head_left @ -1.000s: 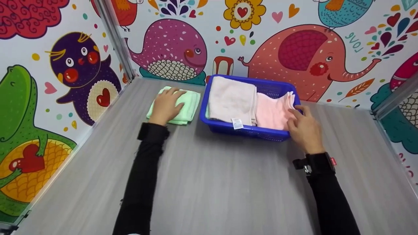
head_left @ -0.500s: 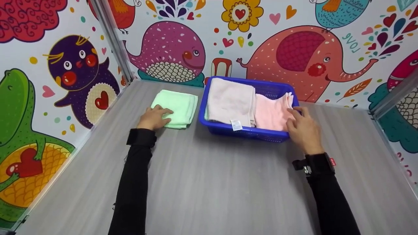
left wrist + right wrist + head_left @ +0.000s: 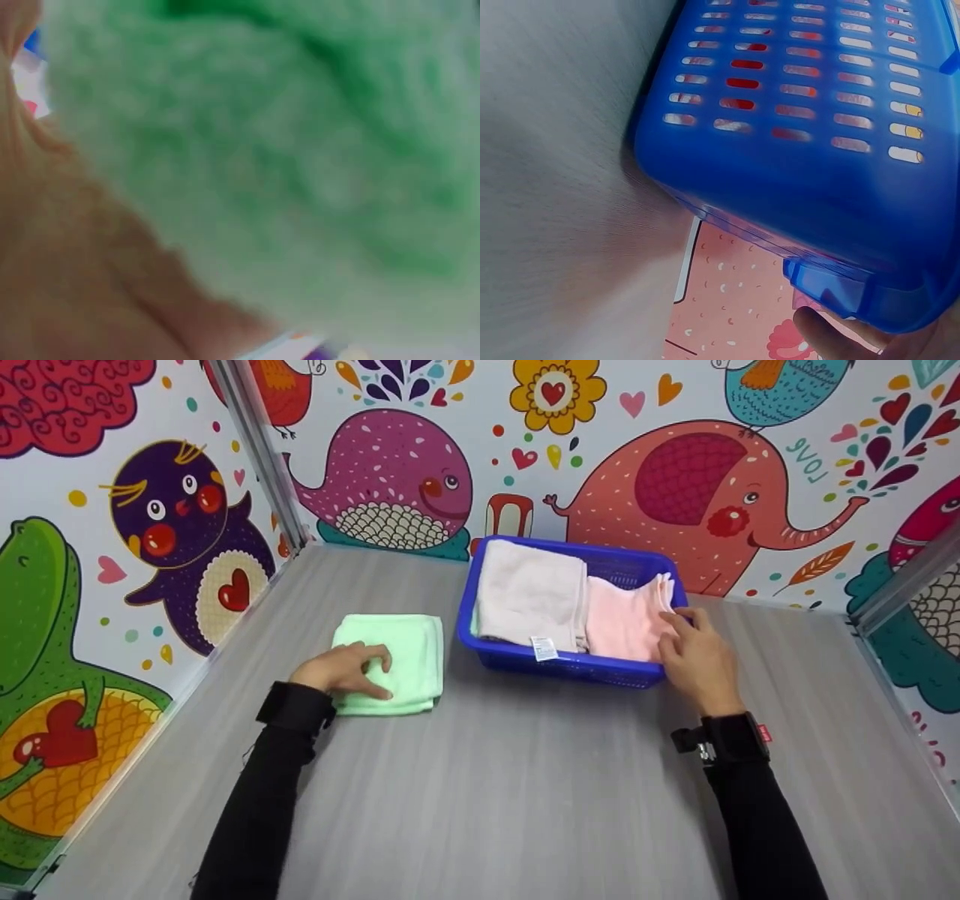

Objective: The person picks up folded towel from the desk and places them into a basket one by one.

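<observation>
A folded pale green towel (image 3: 409,660) lies on the grey table left of the basket. My left hand (image 3: 341,669) grips it at its left side, index finger and thumb bent over the top; the other fingers are hidden. Close up, the green pile (image 3: 262,150) fills most of the left wrist view. My right hand (image 3: 701,660) holds the right end of a blue plastic basket (image 3: 570,664), fingers at its rim. Inside the basket are a folded whitish towel (image 3: 531,592) with a white tag (image 3: 544,649) and a pink towel (image 3: 626,619).
Printed cartoon panels stand behind and at both sides, joined by metal corner posts (image 3: 259,450). The basket stands near the back wall (image 3: 660,495). Grey tabletop (image 3: 510,780) extends in front of the basket and between my arms.
My left hand has drawn the green towel toward me, away from the back wall, and the towel has turned a little. The right hand and the basket have hardly moved.
</observation>
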### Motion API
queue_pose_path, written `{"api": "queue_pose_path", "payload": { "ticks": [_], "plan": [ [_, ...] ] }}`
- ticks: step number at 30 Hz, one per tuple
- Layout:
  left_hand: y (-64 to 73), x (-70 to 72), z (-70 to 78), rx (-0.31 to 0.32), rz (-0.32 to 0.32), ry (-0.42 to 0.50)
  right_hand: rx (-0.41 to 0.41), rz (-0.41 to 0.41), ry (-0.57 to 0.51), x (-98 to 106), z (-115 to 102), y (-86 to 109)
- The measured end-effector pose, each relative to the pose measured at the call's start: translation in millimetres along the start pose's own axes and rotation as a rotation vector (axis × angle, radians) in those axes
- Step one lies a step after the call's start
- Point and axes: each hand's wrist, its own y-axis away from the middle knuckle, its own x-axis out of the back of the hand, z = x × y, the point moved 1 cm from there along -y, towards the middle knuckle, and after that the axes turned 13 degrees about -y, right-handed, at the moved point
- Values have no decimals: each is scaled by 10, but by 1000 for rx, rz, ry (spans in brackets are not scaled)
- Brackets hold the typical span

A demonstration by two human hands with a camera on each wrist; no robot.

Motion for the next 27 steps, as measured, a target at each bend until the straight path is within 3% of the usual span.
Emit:
{"api": "queue_pose_path", "payload": {
  "ticks": [6,16,21,27],
  "plan": [
    [219,-88,113,-92,-49,52,-16,-19,-3,-14,11,-6],
    [219,-203,564,-144,-64,-43,5,-6,-7,-2,5,-1],
    [181,-289,889,-210,-5,-99,-5,-5,10,2,14,-2],
    [132,-465,1264,-304,121,-151,-27,-31,15,1,5,0]
  ]
}}
